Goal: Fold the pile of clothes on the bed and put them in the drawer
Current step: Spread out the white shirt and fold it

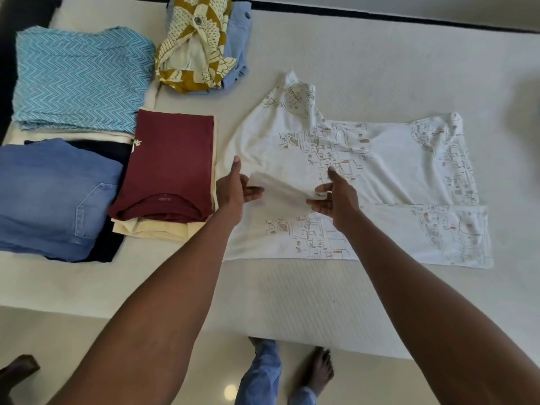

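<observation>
Bare feet (320, 372) and a jeans leg (264, 372) on the floor at the bed's (292, 293) near edge; both forearms reach out from there over the mattress.

Item in hand: white printed shirt (394, 176), spread flat on the bed, near long edge already turned over into a band. A small flap of its fabric is lifted between the two hands, close to the shirt's left end.

Step, as judged: mid-fold of this shirt, with the sleeve or collar end being tucked in. Next move likely calls for laying the flap flat on the body of the shirt, smoothing it, then folding the shirt across into a packet the size of the others. Drawer not in view; nothing stowed that can be seen.

Left hand (233, 188): pinches the flap's left end, index finger pointing away. Right hand (336, 197): pinches the flap's right end between thumb and fingers, index finger extended onto the shirt.

Left of the shirt: folded maroon shirt (169, 168) on a cream garment (152, 229); beyond it, folded jeans (52, 194). Farther back from those, a blue zigzag garment (79, 80). Behind the shirt's left end, a mustard patterned shirt (195, 39) lies bunched, unfolded, on a light blue piece (238, 39).
</observation>
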A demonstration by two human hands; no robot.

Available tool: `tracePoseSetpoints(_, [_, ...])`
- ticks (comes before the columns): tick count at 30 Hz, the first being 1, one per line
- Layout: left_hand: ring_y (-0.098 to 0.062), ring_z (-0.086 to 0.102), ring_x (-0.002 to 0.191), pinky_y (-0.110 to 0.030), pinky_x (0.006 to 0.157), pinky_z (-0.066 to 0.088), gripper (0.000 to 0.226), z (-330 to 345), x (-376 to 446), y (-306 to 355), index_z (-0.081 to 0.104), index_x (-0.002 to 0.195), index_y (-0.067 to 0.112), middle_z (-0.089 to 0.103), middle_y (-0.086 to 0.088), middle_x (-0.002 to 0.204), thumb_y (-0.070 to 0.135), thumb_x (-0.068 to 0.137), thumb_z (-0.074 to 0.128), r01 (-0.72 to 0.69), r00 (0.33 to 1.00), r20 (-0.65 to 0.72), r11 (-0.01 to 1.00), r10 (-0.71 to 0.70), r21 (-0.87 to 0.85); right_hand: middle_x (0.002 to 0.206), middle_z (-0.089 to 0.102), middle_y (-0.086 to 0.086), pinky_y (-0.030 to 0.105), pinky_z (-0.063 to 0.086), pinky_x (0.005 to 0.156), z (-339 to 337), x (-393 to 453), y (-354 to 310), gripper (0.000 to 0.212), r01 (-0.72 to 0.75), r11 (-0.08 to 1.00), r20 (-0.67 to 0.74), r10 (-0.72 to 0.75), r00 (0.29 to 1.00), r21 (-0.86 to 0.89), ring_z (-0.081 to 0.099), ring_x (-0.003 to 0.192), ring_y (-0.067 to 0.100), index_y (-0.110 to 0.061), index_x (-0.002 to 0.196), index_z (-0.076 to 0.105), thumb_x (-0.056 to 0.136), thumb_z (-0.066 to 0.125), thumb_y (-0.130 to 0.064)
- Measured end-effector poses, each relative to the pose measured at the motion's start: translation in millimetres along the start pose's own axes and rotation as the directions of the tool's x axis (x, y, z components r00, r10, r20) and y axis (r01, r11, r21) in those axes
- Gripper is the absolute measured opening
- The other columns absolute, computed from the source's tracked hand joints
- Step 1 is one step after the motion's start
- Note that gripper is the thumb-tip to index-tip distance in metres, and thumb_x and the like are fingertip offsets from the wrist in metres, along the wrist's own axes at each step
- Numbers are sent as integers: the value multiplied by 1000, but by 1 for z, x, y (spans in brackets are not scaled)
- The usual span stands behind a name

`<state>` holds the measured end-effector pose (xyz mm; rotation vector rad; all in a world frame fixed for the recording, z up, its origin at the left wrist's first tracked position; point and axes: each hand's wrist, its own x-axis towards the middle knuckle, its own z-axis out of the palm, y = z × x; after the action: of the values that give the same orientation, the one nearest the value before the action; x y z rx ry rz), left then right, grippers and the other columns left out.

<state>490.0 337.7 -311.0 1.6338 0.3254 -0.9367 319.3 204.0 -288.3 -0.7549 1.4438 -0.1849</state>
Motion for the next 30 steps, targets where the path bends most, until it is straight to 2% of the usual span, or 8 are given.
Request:
tracePoseSetpoints(3, [-25,65,74,-47,74,60,40,-22,-14,-18,51,62,14,67,-12,76,32,75,84,-42,998,-34,992,47,120,68,61,5,29,61,57,-6,-13,14,18,63,996,-38,-65,997,-58,61,59,17,-5,76,67,87,74,-18])
tracePoseSetpoints(7, [-27,66,83,-37,71,60,27,-51,-44,-45,52,84,14,65,-14,94,0,80,75,-35,997,78,994,27,107,81,65,9,30,60,66,-16,-29,40,16,107,981,67,-97,993,-159,65,74,20,-1,84,65,79,79,-7])
tracePoseSetpoints(11, [-20,63,80,-32,67,54,23,-65,-55,-64,64,96,20,66,-2,95,-2,88,62,-42,988,151,981,14,187,88,68,10,42,56,82,-26,-33,60,23,175,943,209,-118,971,-282,65,82,23,-14,88,74,75,70,5])
tracePoseSetpoints(14, [-19,63,85,-30,72,50,28,-65,-57,-68,74,101,19,70,-2,100,-2,86,64,-24,956,289,970,-48,241,88,70,7,35,56,78,-34,-30,68,27,146,928,279,-48,959,-343,65,86,21,-14,90,77,77,63,6])
tracePoseSetpoints(16, [-23,58,78,-29,69,46,35,-65,-54,-69,77,98,21,68,-7,96,-6,84,60,-64,963,268,952,-20,299,88,71,4,29,57,70,-39,-30,74,24,142,908,309,-14,951,-394,65,84,18,-10,90,77,78,64,6])
tracePoseSetpoints(21, [-5,30,38,-18,38,26,39,-57,-53,-63,72,108,12,54,-4,74,-9,84,48,-110,994,66,894,90,434,79,75,8,41,56,79,-39,-18,82,14,244,811,85,-236,968,-532,69,77,27,-15,63,74,71,71,-4])
tracePoseSetpoints(25, [-9,42,49,-21,49,35,26,-53,-56,-65,74,102,13,58,5,65,1,86,56,-186,977,7,841,213,508,82,73,13,34,51,72,-33,-14,83,18,270,693,25,-342,939,-669,67,84,30,-3,79,74,76,56,-4])
tracePoseSetpoints(30, [0,50,55,-15,54,39,21,-50,-52,-61,75,104,14,65,5,80,7,86,68,-288,953,90,779,288,558,96,69,0,23,39,69,-30,-16,77,25,299,809,7,-343,939,-506,60,85,17,-14,102,75,79,68,-5])
